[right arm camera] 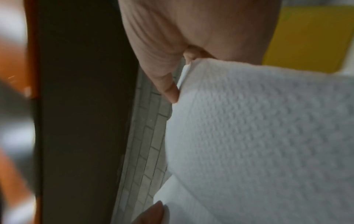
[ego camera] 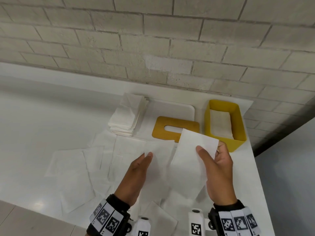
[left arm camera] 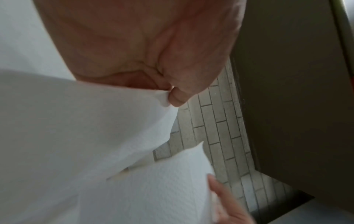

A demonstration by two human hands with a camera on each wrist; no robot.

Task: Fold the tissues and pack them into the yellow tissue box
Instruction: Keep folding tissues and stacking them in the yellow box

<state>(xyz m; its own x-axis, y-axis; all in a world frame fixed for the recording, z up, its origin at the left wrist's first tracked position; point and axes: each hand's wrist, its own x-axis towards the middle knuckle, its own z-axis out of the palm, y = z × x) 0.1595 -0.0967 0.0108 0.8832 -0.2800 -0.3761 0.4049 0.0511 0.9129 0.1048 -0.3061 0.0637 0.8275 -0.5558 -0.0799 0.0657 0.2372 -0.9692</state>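
Note:
Both hands hold one white tissue (ego camera: 185, 159) above the table, bent into a loop between them. My left hand (ego camera: 136, 174) pinches its left edge with the thumb on top; the left wrist view shows the tissue (left arm camera: 86, 128) under that thumb (left arm camera: 178, 98). My right hand (ego camera: 216, 169) pinches the right part, thumb on the front face, close to the box. The right wrist view shows the tissue (right arm camera: 258, 136) against the thumb (right arm camera: 170, 91). The yellow tissue box (ego camera: 223, 125) stands open at the back right with folded tissues inside.
The box's yellow lid (ego camera: 173, 128) with a slot lies flat left of the box. A stack of folded tissues (ego camera: 127, 114) sits further left by a white tray (ego camera: 170, 109). Several unfolded tissues (ego camera: 73, 171) lie spread on the white table (ego camera: 42, 116). The table's right edge is near the box.

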